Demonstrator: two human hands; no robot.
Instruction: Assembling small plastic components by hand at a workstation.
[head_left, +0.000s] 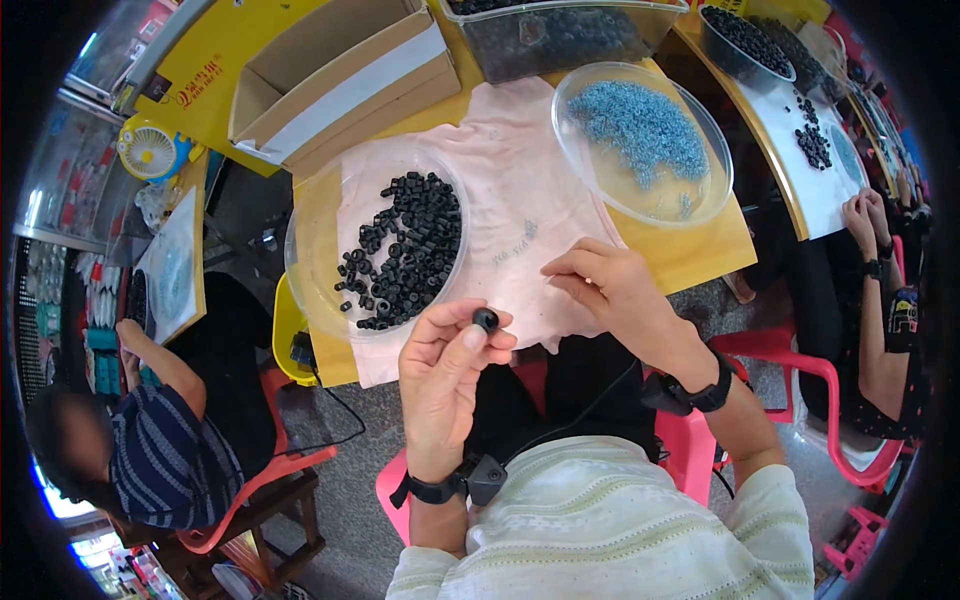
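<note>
Between the thumb and fingers of my left hand [445, 365] is a small round black plastic part [485, 320], its hollow end showing. My right hand [615, 295] is closed in a pinch a little to the right; whatever sits at its fingertips is too small to name. Both hands hover over the near edge of a pink cloth [500, 170]. On the cloth lie a few tiny bluish pieces [530, 230]. A clear round tray [297, 262] with many black parts [410, 240] stands left, and another clear tray [625, 205] with small blue pieces [645, 120] far right.
An open cardboard box [350, 85] and a clear bin [570, 45] of black parts stand at the yellow table's [700, 250] far side. A yellow basket [290, 335] is at its left edge. Co-workers sit at a left table [180, 270] and a right table [775, 150].
</note>
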